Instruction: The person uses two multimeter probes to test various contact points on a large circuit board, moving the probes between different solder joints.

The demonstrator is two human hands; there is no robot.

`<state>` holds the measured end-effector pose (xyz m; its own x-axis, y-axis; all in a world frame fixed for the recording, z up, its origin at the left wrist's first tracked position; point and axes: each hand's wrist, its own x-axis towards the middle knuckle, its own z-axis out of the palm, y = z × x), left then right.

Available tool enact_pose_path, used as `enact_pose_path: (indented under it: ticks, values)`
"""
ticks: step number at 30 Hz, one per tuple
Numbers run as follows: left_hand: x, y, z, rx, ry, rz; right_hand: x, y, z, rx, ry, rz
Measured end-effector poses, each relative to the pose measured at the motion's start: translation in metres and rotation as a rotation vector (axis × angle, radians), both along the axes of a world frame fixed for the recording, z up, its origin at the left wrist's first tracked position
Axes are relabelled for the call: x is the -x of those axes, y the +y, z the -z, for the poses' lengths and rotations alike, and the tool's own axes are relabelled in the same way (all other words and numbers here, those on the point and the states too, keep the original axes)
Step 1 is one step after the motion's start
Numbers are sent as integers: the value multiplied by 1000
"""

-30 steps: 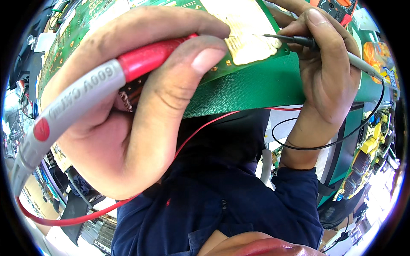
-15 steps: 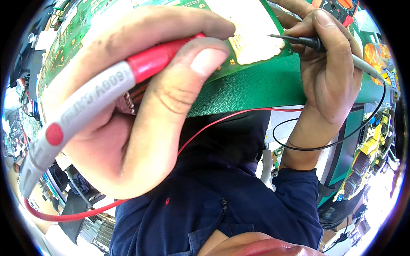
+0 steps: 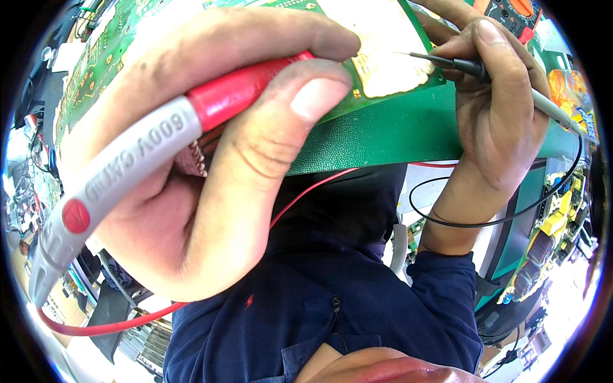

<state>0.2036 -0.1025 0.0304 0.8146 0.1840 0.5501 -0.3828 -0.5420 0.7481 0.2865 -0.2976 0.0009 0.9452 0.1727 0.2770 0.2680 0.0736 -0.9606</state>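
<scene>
My left hand (image 3: pixel 236 166) is closed round a red and grey multimeter probe (image 3: pixel 137 150), pinched between thumb and forefinger; its tip is hidden behind the fingers. Past those fingers lies a green circuit board (image 3: pixel 102 57), tilted, with a bright, overexposed pale area (image 3: pixel 383 51) on it. At the right, my right hand (image 3: pixel 504 102) grips a black and grey multimeter probe (image 3: pixel 469 66) like a pen. Its thin metal tip points left over the pale area; whether it touches cannot be told. A red lead and a black lead (image 3: pixel 460 225) trail from the probes.
The board lies over a green textured work surface (image 3: pixel 383 131). An orange and dark multimeter (image 3: pixel 520 9) is at the far right. Beside it sits an orange item in clear plastic (image 3: pixel 565 89). More circuit boards with yellow parts (image 3: pixel 552 220) are at the right edge.
Both hands and the board have shifted slightly to the right in the picture. The left probe has turned a little, and both hands still hold their probes.
</scene>
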Motion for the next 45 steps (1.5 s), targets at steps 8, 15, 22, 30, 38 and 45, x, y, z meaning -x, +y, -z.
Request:
enact_pose_path:
  ticks: [8, 15, 22, 30, 38, 45]
  values:
    - [0, 0, -2, -3, 33, -4, 0, 2, 0, 1, -51, -5]
    - [-1, -2, -2, 4, 31, -14, 9, 33, -14, 14, -197, 32]
    - [-1, -7, -2, 33, 29, -35, 12, 39, -18, 47, -241, 41]
    - [-3, -4, -6, 22, 77, 8, 7, 21, -9, 67, -123, 41]
    - [0, -11, -16, 15, 186, 27, 7, 17, -7, 101, -234, -38]
    - [-1, 0, -25, 76, 239, 158, 2, 19, -10, 34, -202, -102]
